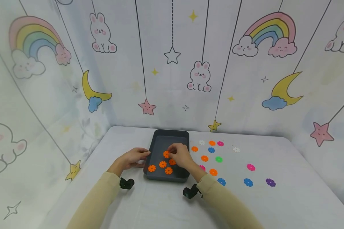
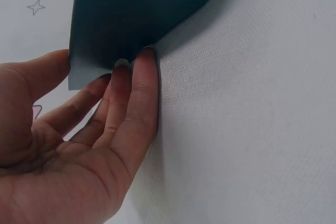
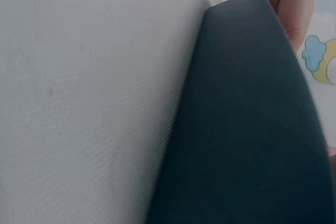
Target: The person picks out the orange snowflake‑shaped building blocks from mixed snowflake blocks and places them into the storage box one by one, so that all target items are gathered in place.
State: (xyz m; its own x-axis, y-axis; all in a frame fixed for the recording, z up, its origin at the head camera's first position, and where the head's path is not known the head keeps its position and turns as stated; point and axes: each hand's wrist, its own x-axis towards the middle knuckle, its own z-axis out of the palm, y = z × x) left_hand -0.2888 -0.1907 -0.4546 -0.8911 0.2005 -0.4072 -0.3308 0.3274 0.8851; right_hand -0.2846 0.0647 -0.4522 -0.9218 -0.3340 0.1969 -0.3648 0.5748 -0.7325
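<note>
A dark grey rectangular tray [image 1: 172,180] lies on the table with several orange flower-shaped discs [image 1: 162,164] inside, mostly toward its near end. My left hand [image 1: 136,156] holds the tray's left side; in the left wrist view the thumb [image 2: 50,72] meets the rim and the fingertips [image 2: 147,59] are at the lower edge of the wall. Over the tray, my right hand [image 1: 180,155] pinches another orange flower disc [image 1: 166,154] between thumb and fingers. In the right wrist view the tray's outer wall [image 3: 241,119] hides that hand's fingertips.
Right of the tray lie scattered flower discs: orange ones [image 1: 213,172], blue ones [image 1: 248,182], pink ones [image 1: 250,167], white ones [image 1: 236,149], a green one [image 1: 218,159] and a purple one [image 1: 270,182]. A patterned curtain [image 1: 172,79] hangs behind the white table [image 1: 149,206].
</note>
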